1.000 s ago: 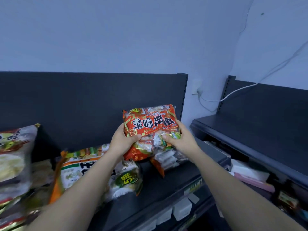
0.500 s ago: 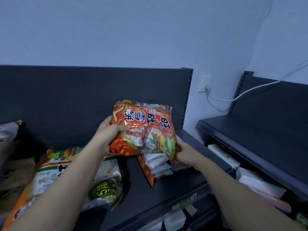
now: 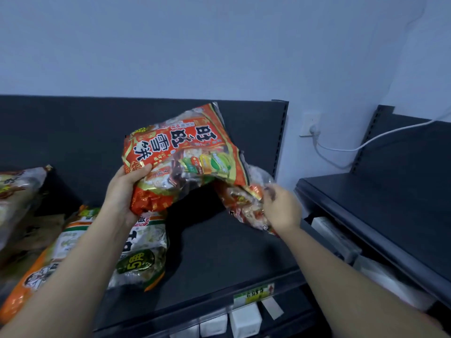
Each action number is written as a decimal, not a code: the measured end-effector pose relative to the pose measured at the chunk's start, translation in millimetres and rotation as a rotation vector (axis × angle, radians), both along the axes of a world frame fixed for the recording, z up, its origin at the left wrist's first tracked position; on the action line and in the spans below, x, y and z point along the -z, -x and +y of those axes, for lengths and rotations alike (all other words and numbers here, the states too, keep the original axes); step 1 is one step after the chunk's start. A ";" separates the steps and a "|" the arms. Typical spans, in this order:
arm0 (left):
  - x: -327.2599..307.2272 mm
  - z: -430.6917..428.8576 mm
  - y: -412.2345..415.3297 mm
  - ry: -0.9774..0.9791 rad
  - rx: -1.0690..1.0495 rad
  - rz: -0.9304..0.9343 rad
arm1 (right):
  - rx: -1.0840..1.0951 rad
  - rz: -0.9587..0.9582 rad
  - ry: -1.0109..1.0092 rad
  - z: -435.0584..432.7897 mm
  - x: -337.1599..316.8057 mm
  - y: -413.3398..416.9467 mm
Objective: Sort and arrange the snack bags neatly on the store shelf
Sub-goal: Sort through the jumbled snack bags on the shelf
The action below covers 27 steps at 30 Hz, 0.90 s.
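My left hand (image 3: 124,191) grips the lower left corner of a red snack bag (image 3: 180,154) with black lettering and holds it tilted above the dark shelf (image 3: 219,259). Under its right end lies a second red bag (image 3: 244,203), and my right hand (image 3: 280,208) pinches that bag's near edge at the shelf's right end. A green, white and orange bag (image 3: 144,257) lies flat on the shelf below my left forearm.
More snack bags (image 3: 17,191) are piled at the far left. A second dark shelf unit (image 3: 380,208) stands to the right, with white boxes (image 3: 334,235) underneath. A white cable (image 3: 366,142) runs from a wall socket. Price tags (image 3: 253,292) hang on the shelf's front edge.
My left hand has lifted and tilted the top red bag up to the left. My right hand let go of it and took hold of the second red bag underneath.
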<state>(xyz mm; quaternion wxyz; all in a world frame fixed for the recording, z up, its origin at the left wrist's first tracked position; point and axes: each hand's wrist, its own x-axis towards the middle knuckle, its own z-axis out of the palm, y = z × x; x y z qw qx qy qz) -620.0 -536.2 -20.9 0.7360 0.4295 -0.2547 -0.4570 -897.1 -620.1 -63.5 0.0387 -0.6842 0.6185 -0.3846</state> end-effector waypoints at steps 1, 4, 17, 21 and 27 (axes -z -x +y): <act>0.9 0.2 0.4 0.035 0.011 0.035 | 0.033 -0.131 -0.012 -1.9 -5.6 4.5; 2.4 -0.4 4.0 0.103 0.022 0.115 | -0.027 -0.688 -0.093 -14.5 -14.6 14.2; 40.7 -21.2 56.6 -0.115 -0.011 -0.208 | 0.186 -1.163 -0.467 -30.0 25.2 36.0; 68.1 -36.7 71.6 -0.269 0.160 -0.315 | 0.190 -0.922 -0.545 -33.1 38.6 32.3; 74.9 -53.2 87.9 -0.451 0.266 -0.783 | 0.134 -0.527 -0.313 -29.2 38.9 29.1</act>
